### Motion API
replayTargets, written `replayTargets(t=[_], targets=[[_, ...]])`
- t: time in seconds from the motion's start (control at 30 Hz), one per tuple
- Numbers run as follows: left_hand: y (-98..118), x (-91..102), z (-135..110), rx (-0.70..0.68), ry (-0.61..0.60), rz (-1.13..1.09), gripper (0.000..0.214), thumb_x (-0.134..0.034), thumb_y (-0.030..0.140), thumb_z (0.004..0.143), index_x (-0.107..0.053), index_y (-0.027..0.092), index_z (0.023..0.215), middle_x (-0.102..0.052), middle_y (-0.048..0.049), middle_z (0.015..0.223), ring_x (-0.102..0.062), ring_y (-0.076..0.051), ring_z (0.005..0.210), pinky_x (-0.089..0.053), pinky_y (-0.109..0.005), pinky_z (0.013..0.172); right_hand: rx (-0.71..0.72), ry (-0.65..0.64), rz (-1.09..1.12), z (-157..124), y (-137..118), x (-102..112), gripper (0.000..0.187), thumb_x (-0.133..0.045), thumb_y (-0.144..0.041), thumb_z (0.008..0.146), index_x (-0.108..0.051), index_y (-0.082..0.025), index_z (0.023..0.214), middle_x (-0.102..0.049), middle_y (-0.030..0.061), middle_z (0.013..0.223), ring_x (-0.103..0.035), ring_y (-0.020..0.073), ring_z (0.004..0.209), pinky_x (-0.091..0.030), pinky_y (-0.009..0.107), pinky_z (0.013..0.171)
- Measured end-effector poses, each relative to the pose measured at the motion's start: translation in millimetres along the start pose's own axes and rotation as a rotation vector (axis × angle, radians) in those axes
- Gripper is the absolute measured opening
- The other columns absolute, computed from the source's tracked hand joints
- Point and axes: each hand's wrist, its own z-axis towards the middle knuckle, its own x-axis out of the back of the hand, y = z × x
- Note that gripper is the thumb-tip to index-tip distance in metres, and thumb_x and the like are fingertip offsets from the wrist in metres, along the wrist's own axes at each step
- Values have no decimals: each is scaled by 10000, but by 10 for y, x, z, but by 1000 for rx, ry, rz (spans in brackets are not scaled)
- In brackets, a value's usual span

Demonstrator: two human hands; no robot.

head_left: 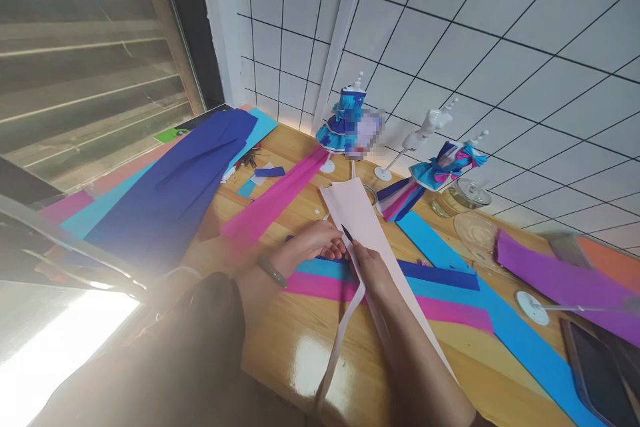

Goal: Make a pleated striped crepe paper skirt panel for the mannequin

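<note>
My right hand [369,265] is closed around a tool whose slim, dark, pointed blade [347,233] sticks out toward my left hand; the handle is hidden, so I cannot tell its exact kind. A narrow pale pink strip [342,330] runs up from the table's front edge to my hands. My left hand [323,240] has its fingers curled around the strip's upper part, close to the blade. Beneath my right hand and forearm lies a wide pale pink crepe paper sheet [353,203], slanting across the table. Under it, dark blue, light blue and pink paper bands [445,290] cross sideways.
Small dress forms stand at the back, one in a blue dress [345,123], one bare [427,130], one in a blue-and-pink outfit [440,170]. Dark blue paper [175,173] covers the left side. A phone [597,367] lies at right, near purple paper [555,273]. A clear container [460,197] stands behind.
</note>
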Motion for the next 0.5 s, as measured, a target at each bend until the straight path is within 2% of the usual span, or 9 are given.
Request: replayTargets(t=[0.5], targets=[[25, -21, -17, 20, 22, -2, 107, -460, 179, 797, -482, 129, 705, -571, -8, 527, -519, -82, 412, -361, -175, 377, 35, 14, 20, -24, -18, -26, 446, -340, -459, 775, -645, -147, 684, -604, 57, 532, -557, 183, 559, -371, 265, 521]])
